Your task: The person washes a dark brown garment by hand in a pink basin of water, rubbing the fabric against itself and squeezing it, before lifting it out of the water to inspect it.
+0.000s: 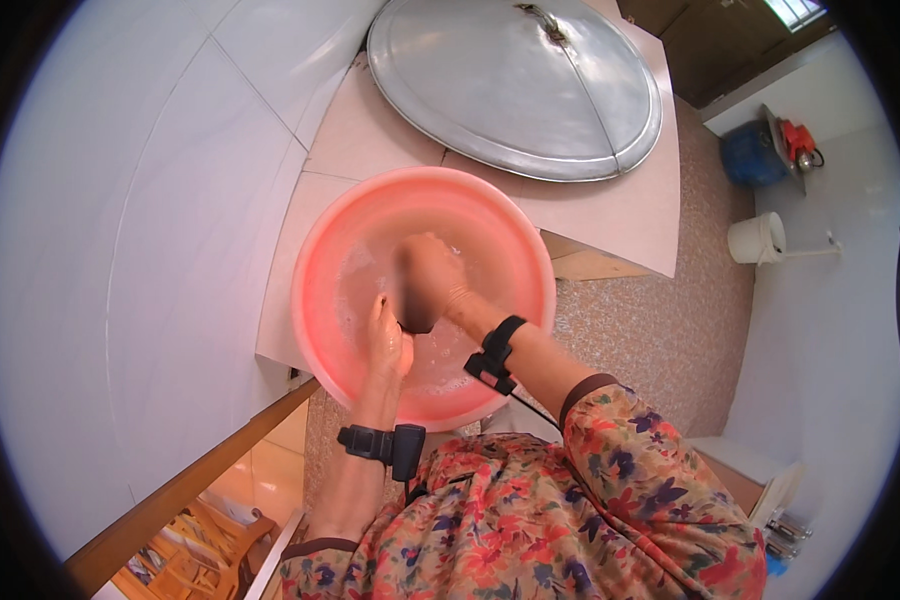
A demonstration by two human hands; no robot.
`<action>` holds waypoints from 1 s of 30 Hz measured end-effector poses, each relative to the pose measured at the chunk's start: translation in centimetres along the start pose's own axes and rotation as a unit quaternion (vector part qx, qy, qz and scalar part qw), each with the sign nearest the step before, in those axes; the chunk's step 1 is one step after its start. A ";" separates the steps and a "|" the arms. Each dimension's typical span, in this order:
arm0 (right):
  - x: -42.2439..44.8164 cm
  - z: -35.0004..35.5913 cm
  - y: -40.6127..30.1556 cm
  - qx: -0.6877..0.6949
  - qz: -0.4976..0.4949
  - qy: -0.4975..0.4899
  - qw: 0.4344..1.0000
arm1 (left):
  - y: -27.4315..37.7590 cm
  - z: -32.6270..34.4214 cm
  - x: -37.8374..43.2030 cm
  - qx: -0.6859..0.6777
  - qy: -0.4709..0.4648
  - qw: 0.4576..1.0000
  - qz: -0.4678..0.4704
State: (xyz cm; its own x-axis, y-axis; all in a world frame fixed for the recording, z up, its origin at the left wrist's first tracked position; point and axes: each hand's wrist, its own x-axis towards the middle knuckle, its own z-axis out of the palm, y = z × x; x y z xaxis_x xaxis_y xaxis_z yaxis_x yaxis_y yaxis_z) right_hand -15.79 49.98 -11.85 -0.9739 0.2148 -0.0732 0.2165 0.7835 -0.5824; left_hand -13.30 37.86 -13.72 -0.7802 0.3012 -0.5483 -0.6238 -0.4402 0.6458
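In front of me a pink plastic basin (315,262) holds cloudy water with suds (356,266). My left hand (390,337) is over the basin, thumb up, gripping the lower edge of a dark object (415,324). My right hand (431,262) is bent down over the same object, its fingers reaching towards the water. A blurred patch and the right hand hide most of the object, so its kind is unclear. Whether the right hand grips it or only rubs it cannot be made out. Both wrists carry black strapped devices.
Beyond the basin, a large round metal lid (495,97) with a handle covers much of the tiled counter (607,217). A tiled wall (195,225) rises close on the left. At right stand a white bucket (750,240) and a blue container (754,154). Wooden furniture (202,540) shows lower left.
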 end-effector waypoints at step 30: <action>-8.5 -4.7 -4.0 0.150 -0.122 0.002 0.981 | 2.7 2.7 -2.5 -0.031 -0.010 0.997 -0.065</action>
State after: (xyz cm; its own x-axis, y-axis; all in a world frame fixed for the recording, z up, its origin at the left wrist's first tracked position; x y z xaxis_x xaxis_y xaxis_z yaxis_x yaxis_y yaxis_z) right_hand -8.04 47.73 -5.04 -0.9940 0.0438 0.1005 -0.0536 0.6057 -0.7939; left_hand -13.18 38.20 -9.21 -0.6936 0.3764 -0.6141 -0.7166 -0.4473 0.5352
